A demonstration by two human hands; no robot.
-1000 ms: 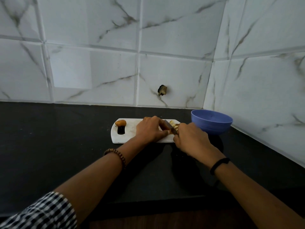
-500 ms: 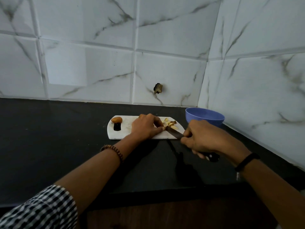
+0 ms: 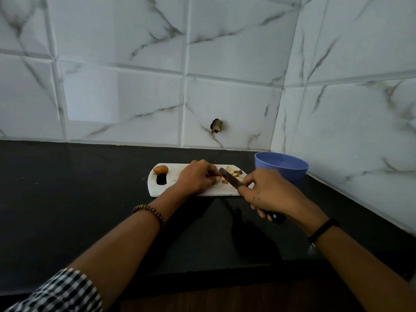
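Counter: black and glossy, it carries the cutting board and the bowl.
Cutting board: white with rounded corners, lying flat on the counter.
Bowl: blue, upright on the counter, just right of the cutting board and slightly further back.

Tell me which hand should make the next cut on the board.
Right. The right hand grips the knife, its blade over the cut pieces on the cutting board; the left hand only steadies a piece beside the blade.
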